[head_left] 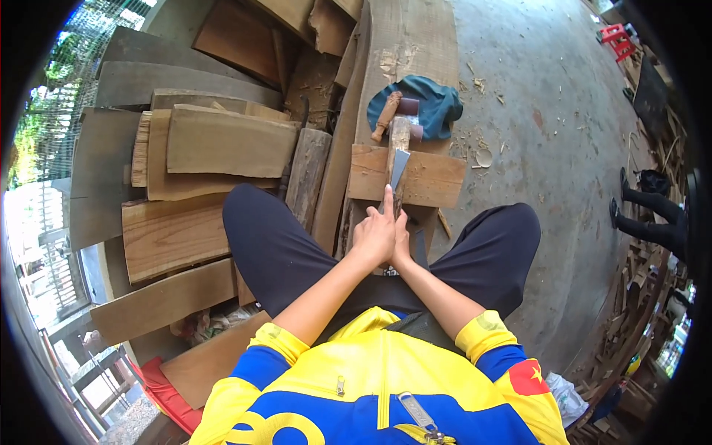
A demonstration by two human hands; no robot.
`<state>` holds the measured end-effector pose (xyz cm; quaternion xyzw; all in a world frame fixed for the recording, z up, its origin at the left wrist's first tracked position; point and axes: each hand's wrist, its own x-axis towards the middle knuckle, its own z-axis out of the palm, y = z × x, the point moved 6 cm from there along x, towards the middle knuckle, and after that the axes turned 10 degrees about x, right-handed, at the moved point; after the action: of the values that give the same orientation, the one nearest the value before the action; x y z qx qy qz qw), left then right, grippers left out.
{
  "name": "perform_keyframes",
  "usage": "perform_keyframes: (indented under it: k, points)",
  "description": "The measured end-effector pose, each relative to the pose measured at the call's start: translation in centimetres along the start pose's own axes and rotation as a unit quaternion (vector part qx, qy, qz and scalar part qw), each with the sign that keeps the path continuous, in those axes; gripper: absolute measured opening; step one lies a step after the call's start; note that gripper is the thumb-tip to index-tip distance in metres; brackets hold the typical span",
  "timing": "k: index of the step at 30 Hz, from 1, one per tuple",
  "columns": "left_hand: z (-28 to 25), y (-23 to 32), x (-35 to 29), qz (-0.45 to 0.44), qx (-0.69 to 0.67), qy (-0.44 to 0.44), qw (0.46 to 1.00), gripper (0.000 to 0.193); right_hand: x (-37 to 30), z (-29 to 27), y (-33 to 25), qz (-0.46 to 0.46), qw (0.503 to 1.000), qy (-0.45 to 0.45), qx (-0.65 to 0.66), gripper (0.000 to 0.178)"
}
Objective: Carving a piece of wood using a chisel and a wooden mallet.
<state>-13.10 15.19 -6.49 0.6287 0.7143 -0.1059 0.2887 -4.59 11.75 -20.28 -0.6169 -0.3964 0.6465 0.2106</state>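
Observation:
A chisel [400,169] with a flared grey blade points away from me, its lower end hidden by my hands. My left hand [373,236] is closed at its handle end, the index finger stretched along the shaft. Pressed against it from the right, my right hand [401,239] is closed there too; most of its fingers are hidden. Under the blade a short brown board [437,180] lies crosswise on a long plank [419,37]. Just beyond are a narrow wooden piece [399,136], a turned wooden handle [386,115] and a crumpled teal cloth item [440,104].
Stacked boards [230,141] fill the left side, beside a rough timber post [307,174]. Wood shavings [482,87] litter the concrete floor [549,148] on the right. A red stool [617,42] stands far right; another person's dark-clothed legs [656,219] show at the right edge.

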Motion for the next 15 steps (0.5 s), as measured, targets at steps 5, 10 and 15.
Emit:
perform_keyframes:
  k: [5, 10, 15]
  points:
    - [-0.3, 1.3, 0.2, 0.003, -0.027, -0.009, 1.000, 0.093, 1.8, -1.3, 2.8, 0.016, 1.000, 0.011, 0.006, 0.080]
    - [0.6, 0.3, 2.0, 0.004, 0.002, 0.042, 0.999, 0.099, -0.7, -0.9, -4.2, 0.021, 0.997, 0.001, -0.072, 0.073]
    - [1.0, 0.3, 0.1, 0.008, -0.034, 0.016, 0.999, 0.091, 0.4, -1.7, -2.6, -0.016, 0.999, 0.039, -0.012, 0.069]
